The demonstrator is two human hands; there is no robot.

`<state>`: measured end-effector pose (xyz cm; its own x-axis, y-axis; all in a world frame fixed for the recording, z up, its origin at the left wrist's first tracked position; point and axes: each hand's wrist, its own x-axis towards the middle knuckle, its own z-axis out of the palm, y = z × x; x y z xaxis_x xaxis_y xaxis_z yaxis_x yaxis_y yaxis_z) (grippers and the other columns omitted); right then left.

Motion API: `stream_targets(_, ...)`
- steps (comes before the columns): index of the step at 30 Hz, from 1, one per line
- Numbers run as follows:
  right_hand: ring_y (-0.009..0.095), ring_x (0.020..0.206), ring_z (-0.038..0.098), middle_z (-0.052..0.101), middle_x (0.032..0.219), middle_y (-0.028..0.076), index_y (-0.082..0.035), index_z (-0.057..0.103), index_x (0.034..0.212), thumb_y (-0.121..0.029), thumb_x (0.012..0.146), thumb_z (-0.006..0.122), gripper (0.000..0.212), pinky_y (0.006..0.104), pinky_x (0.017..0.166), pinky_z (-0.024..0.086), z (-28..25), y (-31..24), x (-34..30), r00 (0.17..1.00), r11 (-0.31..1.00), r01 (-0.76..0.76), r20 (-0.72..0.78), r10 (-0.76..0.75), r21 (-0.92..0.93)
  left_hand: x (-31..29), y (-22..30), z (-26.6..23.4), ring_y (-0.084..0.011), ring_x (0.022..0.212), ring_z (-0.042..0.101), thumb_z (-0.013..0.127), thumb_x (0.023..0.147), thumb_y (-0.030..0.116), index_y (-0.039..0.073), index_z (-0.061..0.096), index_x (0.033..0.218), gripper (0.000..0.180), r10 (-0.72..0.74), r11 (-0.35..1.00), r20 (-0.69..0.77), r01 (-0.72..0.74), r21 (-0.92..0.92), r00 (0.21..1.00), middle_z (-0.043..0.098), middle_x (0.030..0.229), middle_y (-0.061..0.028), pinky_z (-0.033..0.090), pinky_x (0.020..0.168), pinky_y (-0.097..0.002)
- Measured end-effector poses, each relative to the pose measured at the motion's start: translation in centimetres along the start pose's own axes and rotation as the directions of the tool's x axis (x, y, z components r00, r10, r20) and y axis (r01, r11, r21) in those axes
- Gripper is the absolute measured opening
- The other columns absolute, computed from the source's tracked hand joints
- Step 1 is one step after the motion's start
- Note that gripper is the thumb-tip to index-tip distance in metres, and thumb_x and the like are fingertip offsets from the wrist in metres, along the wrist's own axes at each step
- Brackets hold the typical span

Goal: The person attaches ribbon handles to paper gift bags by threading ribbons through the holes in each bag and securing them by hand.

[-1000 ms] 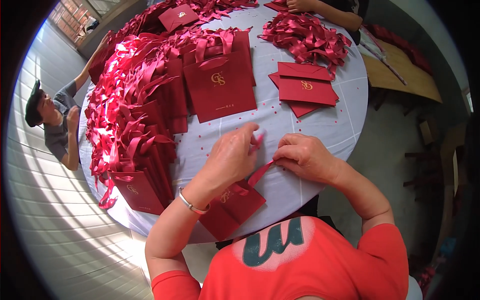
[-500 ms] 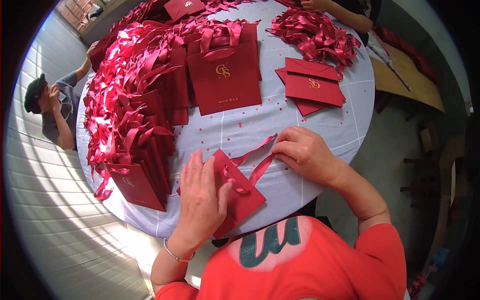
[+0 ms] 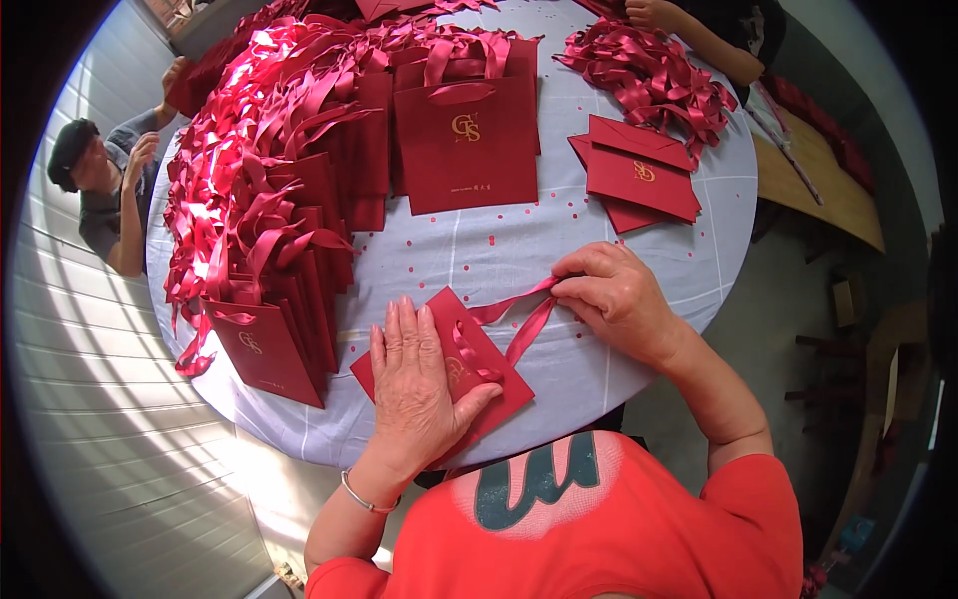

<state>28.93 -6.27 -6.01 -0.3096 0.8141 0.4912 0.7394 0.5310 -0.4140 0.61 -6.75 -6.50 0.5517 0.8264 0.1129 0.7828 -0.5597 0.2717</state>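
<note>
A dark red paper gift bag (image 3: 511, 391) lies flat and slanted near the front edge of the table. Across its body rests my left hand (image 3: 414, 384), palm down, fingers straight and thumb out to the side. My right hand (image 3: 617, 299) is pinched on the far end of a red ribbon handle (image 3: 529, 333), drawing it out to the right of the bag. A second ribbon handle (image 3: 465, 349) lies loose on the bag's upper face. My left palm hides part of the gold print.
Finished-looking red bags (image 3: 264, 344) stand in a dense row at left; a larger bag (image 3: 469, 140) stands farther back. Flat folded bags (image 3: 644, 175) and a heap of ribbons (image 3: 654, 80) lie at right. Red dots speckle the tablecloth (image 3: 569, 222). Two other people are at the table's far sides.
My left hand has come down flat onto the bag, its fingers now pressed against it. The right hand still pinches the ribbon, in nearly the same place. The view has shifted slightly.
</note>
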Motion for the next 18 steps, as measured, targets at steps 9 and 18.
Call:
stream_targets(9,0.025,0.085,0.064,0.067,0.092,0.006,-0.006,0.072,0.087,-0.004,0.072,0.078,0.017,0.0364,0.073,0.052,-0.2,0.6,0.1,0.998,0.998,0.063,0.022,-0.064,0.022,0.1,0.0,-0.2,-0.0473,0.146,0.023,0.074,0.075,0.061,-0.013,0.027,0.147,0.114,0.010,1.000,0.001,-0.010,0.004,1.000,0.027,0.152,-0.0356,0.013,0.119,-0.0574)
stream_targets(18,0.026,0.086,0.063,0.065,0.092,0.007,-0.005,0.068,0.089,-0.003,0.074,0.072,0.015,0.0362,0.072,0.053,-1.5,3.5,1.6,0.929,0.944,0.320,0.172,-0.328,0.075,0.1,-0.3,-0.2,-0.0447,0.147,0.021,0.077,0.070,0.063,-0.012,0.024,0.149,0.121,0.007,1.000,0.020,-0.008,0.009,1.000,0.025,0.154,-0.0322,0.011,0.120,-0.0556)
